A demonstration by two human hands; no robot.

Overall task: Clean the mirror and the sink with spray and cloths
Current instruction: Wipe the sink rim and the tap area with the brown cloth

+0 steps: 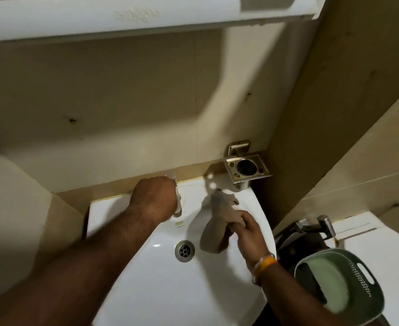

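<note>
At the lower right of the frame sits a green basket (358, 281). Both forearms reach up from the bottom edge over the white sink (161, 285), whose drain (184, 251) lies at centre. The right hand (245, 234), right of centre, curls its fingers round a brownish cloth (217, 222) hanging into the basin. Farther up, the left hand (155, 200) is fisted round the blurred tap (177, 203). A metal holder (246, 169) hangs on the wall beyond.
</note>
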